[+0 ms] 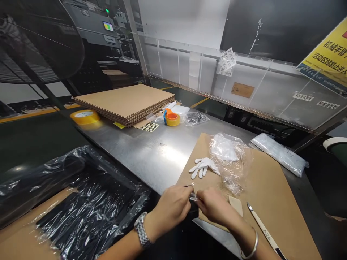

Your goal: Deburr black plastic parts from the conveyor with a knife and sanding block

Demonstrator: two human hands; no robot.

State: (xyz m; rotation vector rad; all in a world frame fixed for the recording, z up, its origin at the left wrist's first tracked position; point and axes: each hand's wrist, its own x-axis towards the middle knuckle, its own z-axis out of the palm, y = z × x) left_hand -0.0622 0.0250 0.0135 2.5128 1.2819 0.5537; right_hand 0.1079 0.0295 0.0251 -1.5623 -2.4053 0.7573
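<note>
At the near edge of the grey steel worktop (pixel 151 155) we are gripping a small black clear-wrapped part (pixel 193 211) with our left hand (pixel 172 207) and right hand (pixel 214 206), probably best pinching close together and pulling gently.

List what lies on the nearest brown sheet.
White glove, crumpled clear bag, tan pad, white labelled strip. Whatever the bag covers cannot be seen.
</note>
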